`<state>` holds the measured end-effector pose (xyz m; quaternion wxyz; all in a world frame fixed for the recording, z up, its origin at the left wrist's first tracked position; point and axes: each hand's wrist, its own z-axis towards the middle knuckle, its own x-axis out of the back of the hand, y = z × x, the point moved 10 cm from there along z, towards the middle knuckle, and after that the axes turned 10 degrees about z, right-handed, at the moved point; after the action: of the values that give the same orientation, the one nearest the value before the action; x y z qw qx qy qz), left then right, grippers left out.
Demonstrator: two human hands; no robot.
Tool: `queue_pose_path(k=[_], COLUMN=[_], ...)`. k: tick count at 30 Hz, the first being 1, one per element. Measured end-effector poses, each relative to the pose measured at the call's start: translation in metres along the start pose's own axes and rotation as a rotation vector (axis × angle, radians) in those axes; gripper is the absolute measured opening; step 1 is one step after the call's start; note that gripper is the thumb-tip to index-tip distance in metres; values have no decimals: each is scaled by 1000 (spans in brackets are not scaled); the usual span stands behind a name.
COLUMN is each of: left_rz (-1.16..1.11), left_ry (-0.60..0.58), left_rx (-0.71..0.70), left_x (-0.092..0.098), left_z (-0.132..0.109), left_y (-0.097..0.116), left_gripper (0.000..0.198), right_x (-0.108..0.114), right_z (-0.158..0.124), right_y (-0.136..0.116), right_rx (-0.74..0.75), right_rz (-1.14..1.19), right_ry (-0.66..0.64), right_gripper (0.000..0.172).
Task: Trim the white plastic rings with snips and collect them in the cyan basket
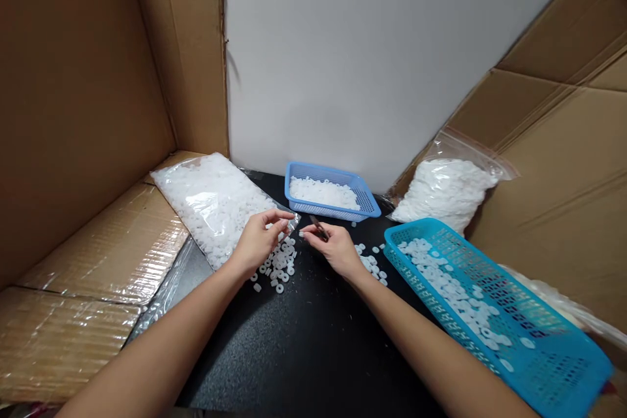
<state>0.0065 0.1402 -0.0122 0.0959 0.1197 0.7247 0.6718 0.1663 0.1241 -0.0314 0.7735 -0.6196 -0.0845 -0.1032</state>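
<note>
My left hand hovers over a small pile of white plastic rings on the black table. Its thumb and fingers are pinched together; what they hold is too small to make out. My right hand is just to the right, fingers closed on a thin dark tool that points toward the left hand. More loose white rings lie beside the right wrist.
A clear bag of white rings lies at the left. A small blue basket with rings stands at the back. A long turquoise basket of rings is at the right, another filled bag behind it. Cardboard walls surround the table.
</note>
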Motion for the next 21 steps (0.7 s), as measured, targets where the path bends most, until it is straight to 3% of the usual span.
queue_pose_path(k=[3, 5, 8, 11, 15, 21], left_rz=[40, 97, 201, 206, 226, 299], left_ry=[-41, -71, -41, 6, 1, 5], left_rx=[-42, -142, -366, -494, -539, -490], left_x=[-11, -20, -28, -28, -30, -33], left_z=[-7, -14, -28, -37, -40, -39], left_y=[4, 13, 30, 40, 47, 50], left_gripper=[23, 26, 16, 10, 13, 12], right_x=[10, 12, 11, 14, 19, 7], right_z=[-16, -28, -39, -44, -46, -49], right_y=[-7, -15, -28, -41, -43, -33], right_rx=[-59, -87, -94, -46, -41, -160], right_rz=[184, 277, 362, 410, 487, 606], right_ry=[23, 34, 44, 75, 114, 36], right_gripper=[51, 54, 46, 36, 37, 53])
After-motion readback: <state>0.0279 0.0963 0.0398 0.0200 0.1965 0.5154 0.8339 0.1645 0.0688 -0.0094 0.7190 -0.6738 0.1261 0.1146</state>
